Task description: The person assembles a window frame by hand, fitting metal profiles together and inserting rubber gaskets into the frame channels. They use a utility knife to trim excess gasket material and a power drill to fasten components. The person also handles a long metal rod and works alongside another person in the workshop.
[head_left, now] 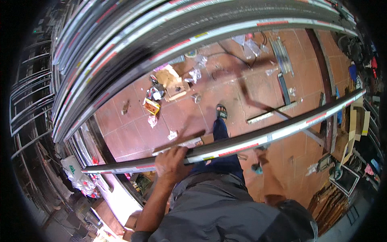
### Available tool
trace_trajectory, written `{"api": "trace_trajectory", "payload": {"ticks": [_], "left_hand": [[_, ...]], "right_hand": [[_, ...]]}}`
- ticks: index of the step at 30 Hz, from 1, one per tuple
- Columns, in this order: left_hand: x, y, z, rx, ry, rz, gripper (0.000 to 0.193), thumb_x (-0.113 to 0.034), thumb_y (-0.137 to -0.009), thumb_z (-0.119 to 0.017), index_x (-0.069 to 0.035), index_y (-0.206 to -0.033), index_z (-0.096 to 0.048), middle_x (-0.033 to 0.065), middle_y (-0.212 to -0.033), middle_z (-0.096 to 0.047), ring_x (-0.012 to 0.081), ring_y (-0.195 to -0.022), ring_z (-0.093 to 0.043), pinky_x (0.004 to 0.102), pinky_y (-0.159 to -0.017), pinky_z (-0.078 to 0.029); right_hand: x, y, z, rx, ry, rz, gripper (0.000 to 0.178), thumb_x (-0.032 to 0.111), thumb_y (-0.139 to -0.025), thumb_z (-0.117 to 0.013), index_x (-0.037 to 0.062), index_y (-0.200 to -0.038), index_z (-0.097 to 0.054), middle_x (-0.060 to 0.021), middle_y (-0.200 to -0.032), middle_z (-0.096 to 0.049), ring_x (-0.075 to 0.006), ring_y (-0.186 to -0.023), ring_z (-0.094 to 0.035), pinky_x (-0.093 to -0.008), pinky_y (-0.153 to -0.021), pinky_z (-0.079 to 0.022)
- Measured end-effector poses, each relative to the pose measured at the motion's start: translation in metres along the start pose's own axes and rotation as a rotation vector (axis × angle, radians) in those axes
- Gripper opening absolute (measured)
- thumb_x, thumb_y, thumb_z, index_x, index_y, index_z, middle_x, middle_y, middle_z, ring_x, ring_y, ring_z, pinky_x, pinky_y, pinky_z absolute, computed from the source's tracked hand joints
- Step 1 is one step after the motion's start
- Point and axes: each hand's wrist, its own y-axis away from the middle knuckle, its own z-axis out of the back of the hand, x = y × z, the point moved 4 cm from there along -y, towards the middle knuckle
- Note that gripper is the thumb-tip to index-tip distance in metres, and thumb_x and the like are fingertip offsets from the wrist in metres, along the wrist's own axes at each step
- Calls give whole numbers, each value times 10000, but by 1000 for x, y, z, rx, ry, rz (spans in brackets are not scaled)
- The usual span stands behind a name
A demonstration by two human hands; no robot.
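Note:
A long, straight metal profile bar (262, 141) crosses in front of me, dark on top, with a white, red and yellow film strip along its side. My left hand (172, 163) is closed round it from above, left of its middle. The bar's left end rests near a rack edge, or just over it; I cannot tell which. On the right it reaches out over the floor. Past my dark right sleeve shows a shaded patch of skin, my right hand or forearm (276, 199), apart from the bar. Its fingers are hidden.
Many similar profiles (161, 52) lie stacked across the far side. A torn cardboard box (175, 90), plastic scraps and offcuts (282, 56) litter the tiled floor. My sandalled foot (221, 111) stands beyond the bar. Cardboard (350, 137) and wood strips (328, 205) lie right; a plastic bag (76, 175) hangs left.

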Motion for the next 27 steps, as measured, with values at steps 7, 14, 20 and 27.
{"api": "trace_trajectory", "payload": {"ticks": [7,14,20,27], "left_hand": [[17,-65,17,-173,-112,-56,505,-324,-575,-952,-107,-966,-717,83,-977,-761,277,-875,-739,396,-759,-556],[34,-104,37,-231,-139,-113,495,-237,-587,-967,-63,-984,-727,101,-968,-761,283,-854,-736,392,-757,-564],[33,-129,42,-310,-209,-175,643,-517,-541,-965,-75,-921,-694,74,-916,-741,275,-810,-724,385,-723,-559],[28,-129,40,-328,-272,-137,622,-526,-559,-950,-87,-909,-684,63,-885,-721,277,-797,-706,400,-700,-534]], "right_hand": [[59,-23,-33,85,-245,3,255,243,-797,-870,90,-830,-668,7,-697,-612,-106,-550,-527,-281,-486,-411],[25,-40,-45,80,-102,-122,271,231,-772,-888,102,-790,-651,-3,-632,-596,-121,-490,-520,-282,-455,-424],[-39,-57,-39,28,94,-223,304,257,-768,-894,116,-765,-625,-34,-591,-588,-137,-411,-513,-292,-384,-416],[-52,-55,-35,32,73,-344,275,252,-781,-867,102,-808,-638,-39,-601,-586,-150,-433,-521,-317,-406,-447]]}}
